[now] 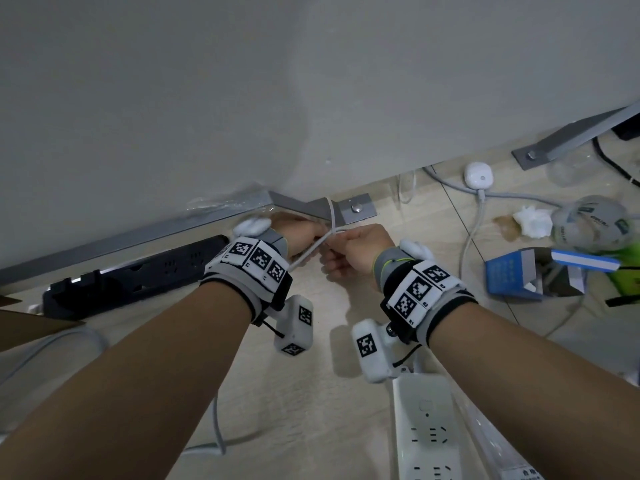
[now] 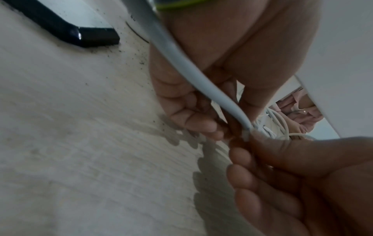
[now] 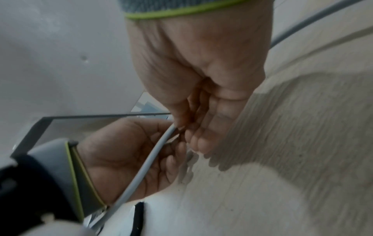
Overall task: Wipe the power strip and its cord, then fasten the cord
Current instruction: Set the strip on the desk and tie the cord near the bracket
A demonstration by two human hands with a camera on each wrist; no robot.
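Note:
A grey-white cord (image 1: 309, 252) rises from the floor to where my hands meet, just in front of a grey metal bracket (image 1: 356, 210) at the foot of the white panel. My left hand (image 1: 300, 237) grips the cord (image 2: 181, 63), which lies across its palm (image 3: 129, 151). My right hand (image 1: 360, 251) pinches the cord with curled fingers (image 3: 201, 131) right against the left fingertips. A thin white strip (image 1: 331, 211) runs from the hands up over the bracket. The white power strip (image 1: 426, 427) lies on the floor under my right forearm.
A black power strip (image 1: 138, 278) lies along the panel's base at left. To the right are a white plug (image 1: 478, 174) with cables, a crumpled tissue (image 1: 533, 220), a blue box (image 1: 512, 278), a plastic bottle (image 1: 588, 225) and a second bracket (image 1: 554, 143).

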